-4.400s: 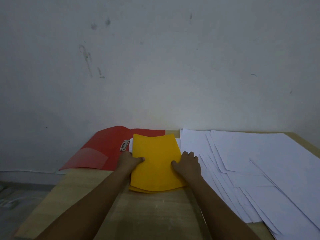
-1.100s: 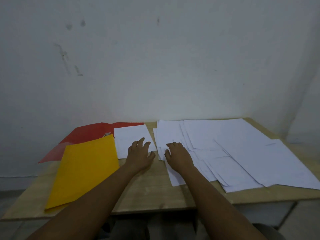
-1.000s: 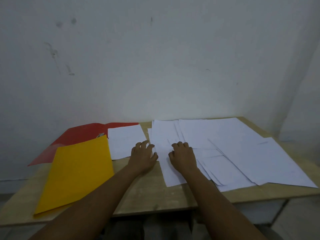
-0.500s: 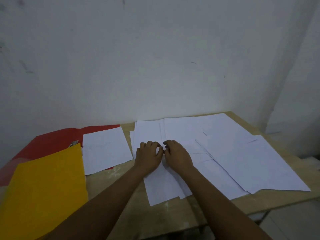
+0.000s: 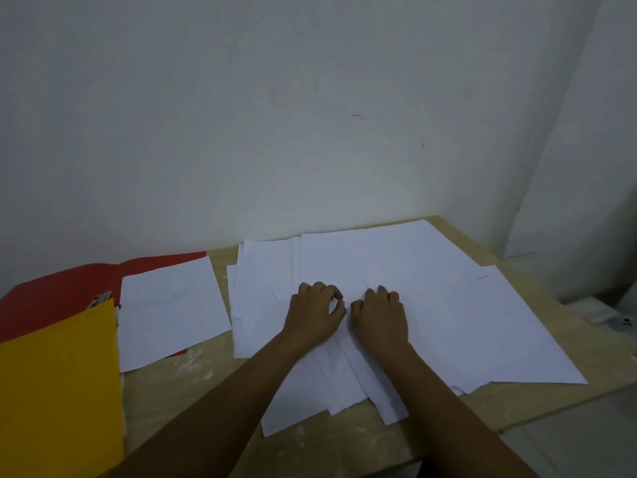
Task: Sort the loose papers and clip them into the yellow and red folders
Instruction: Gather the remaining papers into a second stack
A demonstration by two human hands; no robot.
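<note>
Head view, sole camera. Light wooden table (image 5: 344, 446) stands against a plain white wall (image 5: 275, 115), with a corner of the room at right.

Loose white paper sheets (image 5: 448, 305) lie spread in an overlapping pile across the centre and right of the table, reaching close to its far and right edges; several sheets fan out toward the near edge.

Left hand (image 5: 315, 313) rests palm-down on the pile, fingers curled under and thumb drawn in toward the index finger. Whether it pinches a sheet edge cannot be told. Right hand (image 5: 381, 317) rests just beside it on the same pile, knuckles up, fingers curled down onto the paper. Whether any sheet is caught beneath those fingers cannot be told. The two hands are near but apart.

Single white paper sheet (image 5: 172, 312) lies separately left of the pile, a strip of bare table between them. Its left part overlaps the open red card folder (image 5: 58, 294), which lies flat at the far left against the wall. A small metal clip (image 5: 100, 300) shows on the red folder at the yellow folder's upper corner.

Yellow card folder (image 5: 58, 391) lies closed at the near left, overlapping the red folder and running out of frame at the left and bottom edges.
</note>
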